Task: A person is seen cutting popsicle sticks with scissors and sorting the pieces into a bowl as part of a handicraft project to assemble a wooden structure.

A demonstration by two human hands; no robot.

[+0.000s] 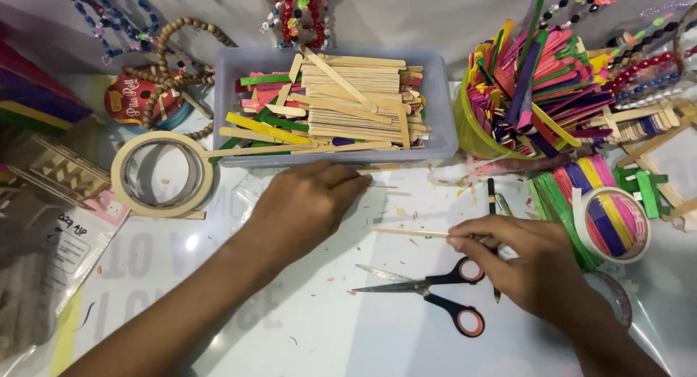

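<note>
Two hands work over the white table (327,326): the right hand (534,264) pinches a thin wooden stick (410,232) between thumb and fingertips, while the left hand (305,203) curls closed on another stick (381,170) just beside the tray. Holding each near its end probably keeps it steady. A grey tray (439,115) holds plain and coloured sticks; a green cup (468,130) is packed with coloured ones. Open scissors (428,286) lie near.

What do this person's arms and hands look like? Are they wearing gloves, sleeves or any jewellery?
Both arms are bare as far as the picture shows: no sleeves come into view. The left hand and the right hand wear no gloves, and no rings, watch or bracelets show on the fingers or wrists. The fingernails look short and unpainted, as far as can be seen.
</note>
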